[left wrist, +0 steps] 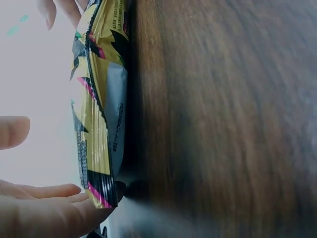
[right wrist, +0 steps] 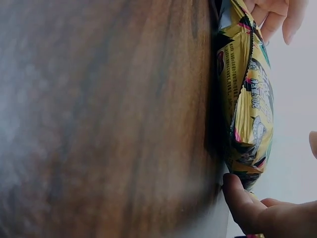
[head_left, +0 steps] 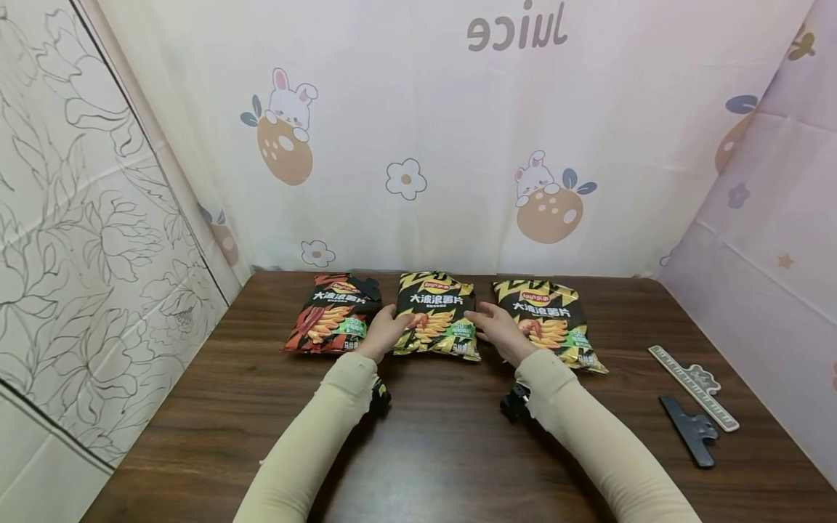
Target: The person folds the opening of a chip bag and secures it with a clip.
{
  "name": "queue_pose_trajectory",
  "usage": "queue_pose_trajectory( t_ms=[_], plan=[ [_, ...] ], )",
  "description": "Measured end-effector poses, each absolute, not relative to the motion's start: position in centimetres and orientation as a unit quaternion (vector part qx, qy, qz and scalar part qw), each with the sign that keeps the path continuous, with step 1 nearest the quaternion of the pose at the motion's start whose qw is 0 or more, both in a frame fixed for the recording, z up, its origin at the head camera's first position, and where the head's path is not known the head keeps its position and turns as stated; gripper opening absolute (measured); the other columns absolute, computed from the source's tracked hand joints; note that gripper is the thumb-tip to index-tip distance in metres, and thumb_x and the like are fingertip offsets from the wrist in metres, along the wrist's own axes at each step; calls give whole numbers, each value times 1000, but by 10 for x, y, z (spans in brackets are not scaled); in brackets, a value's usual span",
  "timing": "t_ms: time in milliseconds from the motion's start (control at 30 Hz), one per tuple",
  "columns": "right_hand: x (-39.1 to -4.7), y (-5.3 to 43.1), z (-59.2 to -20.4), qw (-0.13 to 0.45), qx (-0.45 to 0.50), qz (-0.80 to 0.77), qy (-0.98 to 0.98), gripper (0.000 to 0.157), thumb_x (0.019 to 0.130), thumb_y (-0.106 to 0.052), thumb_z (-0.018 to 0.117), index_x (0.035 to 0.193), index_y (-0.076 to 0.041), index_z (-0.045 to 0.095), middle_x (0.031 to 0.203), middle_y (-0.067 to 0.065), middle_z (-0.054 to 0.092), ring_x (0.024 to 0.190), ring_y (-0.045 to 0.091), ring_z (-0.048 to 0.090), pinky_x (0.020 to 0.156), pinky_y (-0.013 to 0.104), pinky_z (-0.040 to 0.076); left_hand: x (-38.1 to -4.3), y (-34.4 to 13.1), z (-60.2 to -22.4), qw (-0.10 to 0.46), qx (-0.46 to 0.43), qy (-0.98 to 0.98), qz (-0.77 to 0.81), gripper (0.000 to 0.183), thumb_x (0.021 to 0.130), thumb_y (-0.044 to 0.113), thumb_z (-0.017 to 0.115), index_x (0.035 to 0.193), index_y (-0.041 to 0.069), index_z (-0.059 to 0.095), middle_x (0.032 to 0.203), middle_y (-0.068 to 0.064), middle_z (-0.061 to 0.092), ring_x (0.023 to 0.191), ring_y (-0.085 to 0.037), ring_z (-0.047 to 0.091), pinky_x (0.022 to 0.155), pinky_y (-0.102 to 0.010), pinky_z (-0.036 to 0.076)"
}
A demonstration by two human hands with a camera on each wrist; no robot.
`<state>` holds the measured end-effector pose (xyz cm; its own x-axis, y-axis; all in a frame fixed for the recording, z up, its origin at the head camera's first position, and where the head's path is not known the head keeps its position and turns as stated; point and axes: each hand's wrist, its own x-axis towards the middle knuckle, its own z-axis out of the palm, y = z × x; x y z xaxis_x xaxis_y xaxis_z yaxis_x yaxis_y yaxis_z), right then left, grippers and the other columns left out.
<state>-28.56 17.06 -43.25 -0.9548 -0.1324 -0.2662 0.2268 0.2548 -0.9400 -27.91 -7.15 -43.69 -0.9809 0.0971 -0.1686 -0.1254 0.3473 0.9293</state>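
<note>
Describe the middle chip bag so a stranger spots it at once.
Find the far edge of the table. The yellow-black middle bag lies between the red bag and the right bag. Only it sits between left hand and right hand.

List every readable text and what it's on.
"Juice", mirrored: curtain.
"大波浪薯片": red bag, middle yellow bag, right yellow bag.
"Lay's 乐事": logo on the middle bag.
"50": green patch, same bag; words beneath too small.
Light clip: lettering too small.
Middle bag's side print, wrist views: mostly too blurred.
</note>
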Motion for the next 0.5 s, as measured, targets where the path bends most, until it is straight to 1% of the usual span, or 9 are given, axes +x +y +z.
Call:
queue_pose_trajectory(
  t_ms=[200, 433, 500],
  plan=[
    [-287, 171, -434, 150, 40, -619, 770, 73, 103, -28, 51, 157, -2, 9, 163, 22, 12, 146, 39, 26, 115, 49, 33, -279, -69, -433, 93, -11, 820, 565, 69, 101, 35, 50, 154, 0, 23, 159, -22, 26, 143, -40, 31, 111, -56, 34],
    [-287, 168, -433, 154, 54, -623, 765, 71, 103, -27, 51, 156, -1, 11, 162, 22, 14, 145, 40, 28, 115, 48, 33, -283, -68, -435, 102, -22, 811, 575, 71, 100, 35, 53, 155, 1, 22, 160, -20, 24, 145, -38, 29, 113, -56, 32],
    [-289, 167, -434, 156, 55, -622, 765, 71, 103, -27, 50, 156, 1, 11, 162, 23, 14, 145, 41, 27, 115, 49, 33, -283, -68, -436, 103, -23, 812, 575, 71, 100, 35, 53, 155, 1, 22, 160, -21, 24, 145, -39, 30, 112, -56, 33]
  ],
)
